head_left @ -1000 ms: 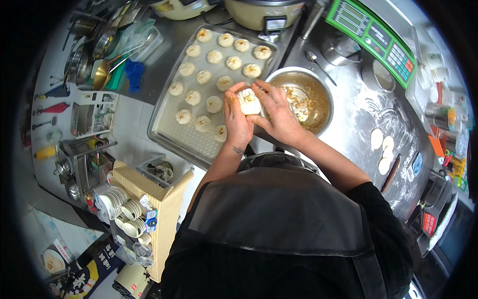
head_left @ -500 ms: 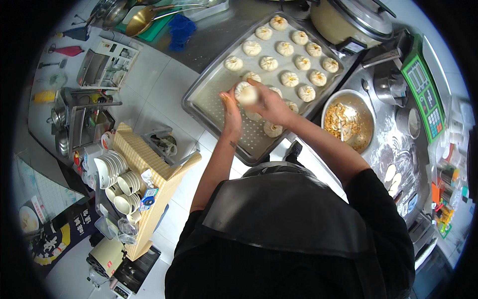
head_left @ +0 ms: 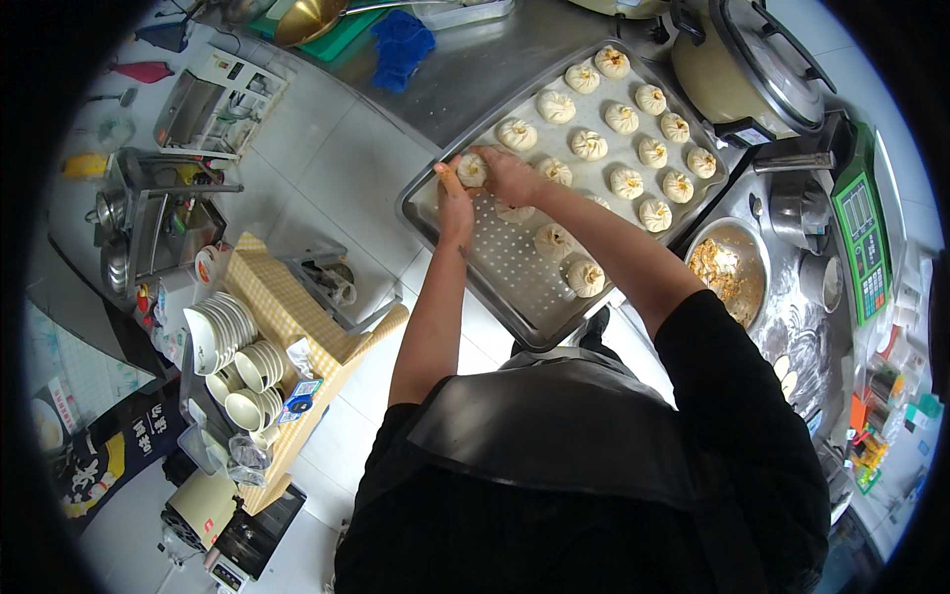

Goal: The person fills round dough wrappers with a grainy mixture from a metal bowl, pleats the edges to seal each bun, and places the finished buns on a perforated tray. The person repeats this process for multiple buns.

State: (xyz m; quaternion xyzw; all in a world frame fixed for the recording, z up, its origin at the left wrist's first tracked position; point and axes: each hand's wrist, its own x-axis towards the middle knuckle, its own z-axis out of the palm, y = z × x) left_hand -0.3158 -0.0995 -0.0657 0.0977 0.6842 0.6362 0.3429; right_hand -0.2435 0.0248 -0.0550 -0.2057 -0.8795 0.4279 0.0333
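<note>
A pale pleated bun (head_left: 472, 170) sits between my two hands over the left corner of a metal baking tray (head_left: 524, 287). My left hand (head_left: 455, 206) is around its left side, thumb and fingers curled against the dough. From the right, my right hand (head_left: 509, 178) closes on the same bun, its fingertips partly hidden. Whether the bun touches the tray cannot be made out. Rows of similar buns (head_left: 589, 146) with brownish filling at their tops fill the far and right parts of the perforated tray. My right forearm covers some of them.
Right of the tray stands a steel bowl (head_left: 760, 262) of chopped filling, on a floured worktop (head_left: 782, 322) with flat dough pieces. A green scale (head_left: 861, 238) and a large lidded cooker (head_left: 747, 69) stand beyond. Stacked bowls (head_left: 223, 337) are at the left, and a blue cloth (head_left: 403, 49) lies behind.
My hands have brought the bun left across the tray, closer to its left corner. The tray appears farther right in the view, and the bun is less blurred.
</note>
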